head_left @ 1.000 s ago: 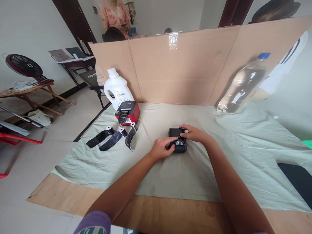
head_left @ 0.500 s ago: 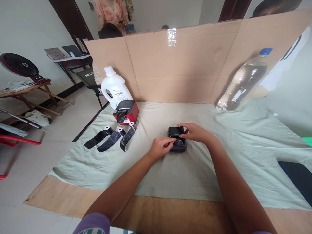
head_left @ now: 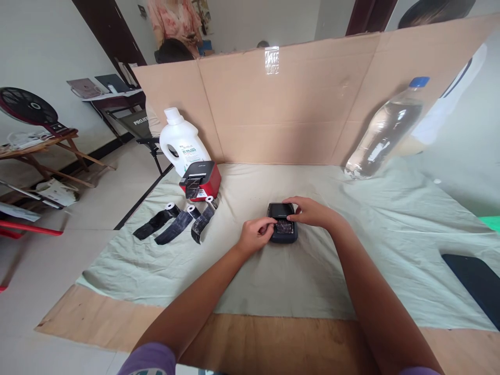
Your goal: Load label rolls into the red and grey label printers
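Observation:
A small black portable printer (head_left: 284, 237) sits on the cloth, with a dark, white-marked paper strip (head_left: 285, 227) lying across its front opening. My left hand (head_left: 254, 235) is closed at the printer's left side, its index finger and thumb pressed together by the edge of the strip. What the fingertips hold is too small to make out. From the right, my right hand (head_left: 312, 212) grips the printer, index finger along the back corner of its lid and thumb near the strip.
To the left are a red and black printer (head_left: 211, 182), several unrolled black paper rolls (head_left: 174, 226) and a white detergent bottle (head_left: 185, 140). A large water bottle (head_left: 385, 135) leans against the cardboard screen (head_left: 273, 114). A dark phone (head_left: 472, 284) lies at right; people are behind the screen.
My left index finger has drawn back leftward from over the paper strip to its left edge. My right hand keeps its hold on the printer. The whole view has shifted slightly.

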Action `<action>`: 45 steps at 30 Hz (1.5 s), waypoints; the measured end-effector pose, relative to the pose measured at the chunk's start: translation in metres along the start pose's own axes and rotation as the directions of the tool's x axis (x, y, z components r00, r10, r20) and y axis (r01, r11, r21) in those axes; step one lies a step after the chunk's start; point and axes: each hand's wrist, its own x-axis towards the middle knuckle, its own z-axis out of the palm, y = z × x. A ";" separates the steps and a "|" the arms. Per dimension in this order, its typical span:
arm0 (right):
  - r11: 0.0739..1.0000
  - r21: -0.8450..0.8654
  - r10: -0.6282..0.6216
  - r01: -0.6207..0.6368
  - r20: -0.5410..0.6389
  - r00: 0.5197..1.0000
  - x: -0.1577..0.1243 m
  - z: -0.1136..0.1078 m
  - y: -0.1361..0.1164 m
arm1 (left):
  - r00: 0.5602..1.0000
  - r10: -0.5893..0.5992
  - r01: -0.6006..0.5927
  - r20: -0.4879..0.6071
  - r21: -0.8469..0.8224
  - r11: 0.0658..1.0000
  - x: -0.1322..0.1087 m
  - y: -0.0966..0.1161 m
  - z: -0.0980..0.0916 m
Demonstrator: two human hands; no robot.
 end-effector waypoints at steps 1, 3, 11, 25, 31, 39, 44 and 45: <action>1.000 -0.008 0.012 -0.012 0.002 1.000 0.000 0.000 0.001 | 0.999 -0.038 0.038 -0.006 -0.004 0.999 0.000 0.000 0.000; 0.999 -0.015 0.048 -0.048 0.004 0.999 0.000 -0.001 0.001 | 0.994 -0.110 0.110 -0.010 -0.013 0.994 0.002 0.000 -0.001; 0.988 0.011 0.154 -0.155 0.049 0.987 -0.003 -0.004 -0.001 | 0.973 -0.228 0.229 0.026 -0.016 0.973 0.006 -0.002 -0.001; 0.963 0.136 0.214 -0.232 0.136 0.967 0.000 -0.004 0.000 | 0.978 -0.207 0.208 0.013 -0.038 0.977 0.006 -0.005 0.000; 0.965 0.158 0.183 -0.208 0.158 0.970 -0.001 -0.005 0.001 | 0.975 -0.219 0.221 0.032 -0.051 0.974 0.005 -0.008 0.001; 0.923 0.208 0.283 -0.323 0.200 0.938 0.008 0.000 -0.005 | 0.954 -0.265 0.241 0.139 0.170 0.956 0.010 -0.001 -0.004; 0.912 0.228 0.296 -0.340 0.206 0.933 0.010 0.002 -0.006 | 0.956 -0.263 0.242 0.128 0.163 0.957 0.009 0.002 -0.004; 0.912 0.235 0.290 -0.335 0.208 0.934 0.010 0.002 -0.005 | 0.958 -0.260 0.240 0.121 0.155 0.958 0.009 0.002 -0.003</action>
